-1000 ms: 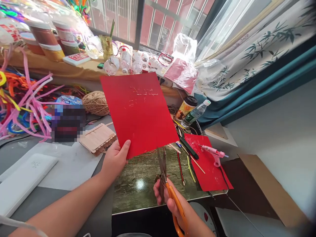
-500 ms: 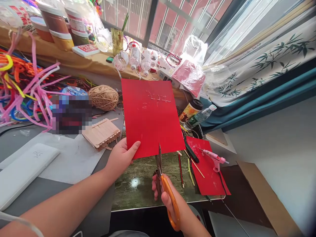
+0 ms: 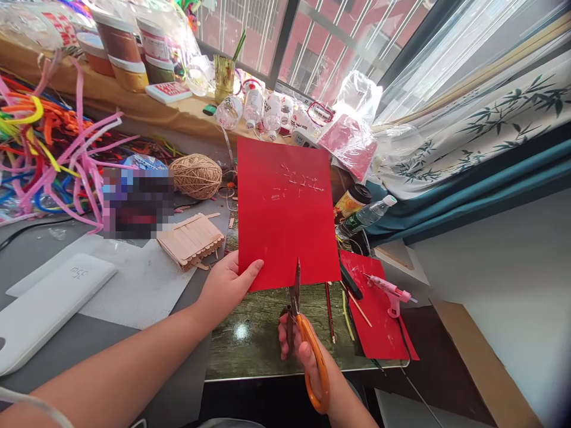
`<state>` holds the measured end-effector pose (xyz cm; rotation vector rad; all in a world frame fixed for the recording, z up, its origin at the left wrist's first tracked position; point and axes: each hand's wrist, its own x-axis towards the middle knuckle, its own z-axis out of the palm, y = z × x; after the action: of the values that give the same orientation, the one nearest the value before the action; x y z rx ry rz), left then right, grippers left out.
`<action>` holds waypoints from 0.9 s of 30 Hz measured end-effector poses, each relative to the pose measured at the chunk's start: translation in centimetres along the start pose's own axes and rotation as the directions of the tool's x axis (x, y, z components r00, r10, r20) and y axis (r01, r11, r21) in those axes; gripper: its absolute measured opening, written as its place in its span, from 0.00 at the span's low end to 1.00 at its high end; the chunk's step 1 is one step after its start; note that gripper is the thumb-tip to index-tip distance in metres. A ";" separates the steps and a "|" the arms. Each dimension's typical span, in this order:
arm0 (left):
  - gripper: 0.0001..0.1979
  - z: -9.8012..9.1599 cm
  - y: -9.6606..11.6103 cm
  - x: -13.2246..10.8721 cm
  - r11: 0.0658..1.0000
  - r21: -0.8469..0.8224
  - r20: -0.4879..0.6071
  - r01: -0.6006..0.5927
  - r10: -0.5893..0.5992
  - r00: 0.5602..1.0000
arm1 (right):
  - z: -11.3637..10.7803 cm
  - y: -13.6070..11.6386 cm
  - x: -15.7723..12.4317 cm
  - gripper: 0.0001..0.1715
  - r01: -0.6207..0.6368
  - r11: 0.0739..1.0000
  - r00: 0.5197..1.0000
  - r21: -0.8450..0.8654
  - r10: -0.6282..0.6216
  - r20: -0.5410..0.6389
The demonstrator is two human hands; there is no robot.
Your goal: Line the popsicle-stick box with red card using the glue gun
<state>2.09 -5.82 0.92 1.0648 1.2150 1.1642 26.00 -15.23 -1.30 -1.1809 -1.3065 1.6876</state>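
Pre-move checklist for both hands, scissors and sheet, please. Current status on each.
1. Left hand grips the red sheet: ok, held near its lower left corner.
2. Right hand on the scissors: ok, holding the orange handles.
3. Left hand apart from the blades: ok, visible gap between them.
4. Sheet between the blades: cannot tell; one blade shows before the lower edge, the other's place is unclear.
5. Table near the scissors free of loose items: not ok, a pencil and a yellow-green strip lie there.
6. Glue gun cool: cannot tell; it lies on a second red sheet.
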 end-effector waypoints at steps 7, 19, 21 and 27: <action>0.25 0.0 0.6 -0.1 0.999 0.023 0.006 0.025 -0.026 1.000 | 0.1 -0.3 -0.1 0.43 0.005 1.000 1.000 0.006 -0.005 0.015; 0.22 0.0 0.6 0.0 0.999 0.034 0.010 0.016 -0.016 1.000 | 0.1 -0.4 -0.1 0.45 0.020 1.000 1.000 0.010 -0.020 0.001; 0.23 0.0 0.7 0.0 0.999 0.038 0.007 0.007 -0.007 1.000 | 0.2 -0.4 -0.1 0.45 0.023 1.000 1.000 0.003 -0.022 -0.005; 0.23 0.0 1.0 0.0 0.999 0.040 -0.004 -0.006 0.006 1.000 | 0.6 -1.1 0.0 0.44 0.021 1.000 0.999 0.000 -0.021 -0.030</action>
<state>2.03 -5.71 1.94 1.0967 1.2442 1.1512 25.40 -15.12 -0.20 -1.1840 -1.2967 1.6491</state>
